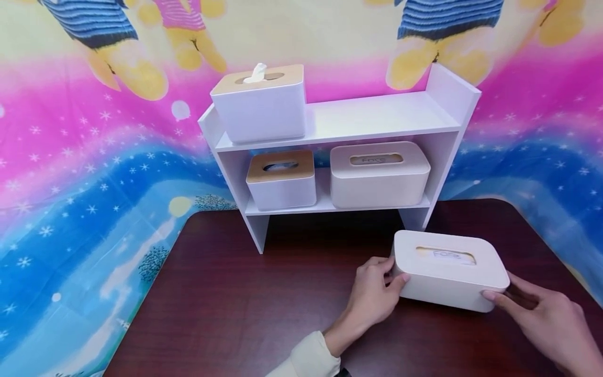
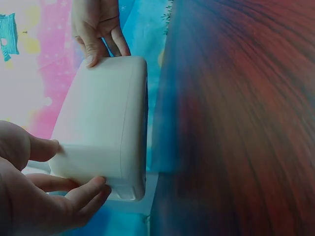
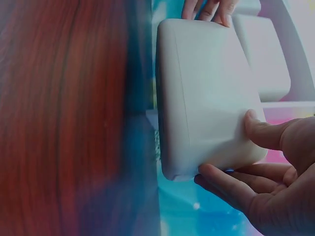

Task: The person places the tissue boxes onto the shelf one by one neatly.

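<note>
A white tissue box (image 1: pixel 447 285) with rounded corners and an oval-ended slot in its lid is over the right part of the table. My left hand (image 1: pixel 374 293) grips its left end, thumb at the near corner. At the opposite end my right hand (image 1: pixel 548 317) holds on, its thumb on the near right corner. Both wrist views show a gap between the box (image 2: pixel 98 108) and the tabletop, so it is raised and held level. Printed paper shows through the slot.
A white two-tier shelf (image 1: pixel 381 112) stands at the table's back. On its top tier is a wood-lidded tissue box (image 1: pixel 264 112) with a tissue poking out. Below sit a smaller wood-lidded box (image 1: pixel 282 193) and a white box (image 1: pixel 379 188). A colourful cloth (image 1: pixel 179 157) hangs behind.
</note>
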`<state>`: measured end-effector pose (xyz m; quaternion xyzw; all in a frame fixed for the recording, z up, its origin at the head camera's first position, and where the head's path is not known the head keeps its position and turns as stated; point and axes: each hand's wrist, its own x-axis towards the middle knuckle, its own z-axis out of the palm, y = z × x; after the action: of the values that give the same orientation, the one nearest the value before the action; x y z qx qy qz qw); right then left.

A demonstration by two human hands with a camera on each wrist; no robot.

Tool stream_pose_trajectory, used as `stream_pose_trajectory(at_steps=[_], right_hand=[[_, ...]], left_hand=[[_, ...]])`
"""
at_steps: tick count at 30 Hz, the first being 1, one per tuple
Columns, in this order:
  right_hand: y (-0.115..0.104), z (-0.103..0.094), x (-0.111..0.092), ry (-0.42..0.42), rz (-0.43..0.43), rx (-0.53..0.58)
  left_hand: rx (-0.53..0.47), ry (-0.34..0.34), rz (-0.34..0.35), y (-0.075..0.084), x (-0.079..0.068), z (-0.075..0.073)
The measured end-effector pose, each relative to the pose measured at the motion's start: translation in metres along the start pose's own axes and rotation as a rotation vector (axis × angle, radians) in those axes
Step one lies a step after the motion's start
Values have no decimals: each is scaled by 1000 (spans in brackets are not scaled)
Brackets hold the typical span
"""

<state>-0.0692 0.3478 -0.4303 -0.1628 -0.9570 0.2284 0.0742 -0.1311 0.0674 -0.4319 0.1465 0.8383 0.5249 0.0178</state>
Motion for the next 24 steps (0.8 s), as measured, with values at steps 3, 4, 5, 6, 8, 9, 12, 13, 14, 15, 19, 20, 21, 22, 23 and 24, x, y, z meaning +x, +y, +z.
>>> stream_pose_trajectory(at_steps=[3, 4, 5, 6, 8, 9, 12, 13, 14, 15, 19, 20, 21, 22, 23, 24], right_hand=[[-10, -2, -2, -14, -3, -4], [-13, -3, -2, -23, -4, -1], [-16, -4, -3, -33, -6, 3], [-19, -5, -4, -42, -10, 5], [-25, -6, -5, -36, -29, 5], [-28, -7, -6, -32, -44, 10], [-37, -8, -8, -9, -83, 20], [-40, -8, -9, 2, -95, 25], [-43, -9, -10, 11, -108, 34], [-45, -9, -11, 21, -117, 39], [-55, -9, -14, 53, -147, 69], [-58, -9, -15, 63, -157, 78], [-60, -9, -15, 67, -162, 86], [-63, -8, -16, 73, -171, 95], [-65, -8, -16, 78, -179, 104], [-67, -8, -15, 83, -190, 116]], left_hand=[[-15, -3, 4, -1, -4, -10], [-19, -2, 8, -1, -5, -13], [-27, -1, 8, -1, -6, -16], [-31, 0, 13, -2, -7, -19], [-40, 7, 16, -2, -10, -25], [-45, 12, 17, -2, -11, -28], [-57, 33, 23, -3, -14, -37], [-64, 41, 23, -3, -15, -40], [-68, 49, 30, -3, -17, -43], [-71, 57, 33, -3, -17, -46], [-77, 87, 51, -3, -21, -57], [-76, 94, 55, -3, -22, -60], [-72, 101, 60, -3, -22, -63], [-69, 107, 65, -3, -23, -66], [-66, 112, 69, -2, -24, -69], [-63, 116, 73, -2, -25, -72]])
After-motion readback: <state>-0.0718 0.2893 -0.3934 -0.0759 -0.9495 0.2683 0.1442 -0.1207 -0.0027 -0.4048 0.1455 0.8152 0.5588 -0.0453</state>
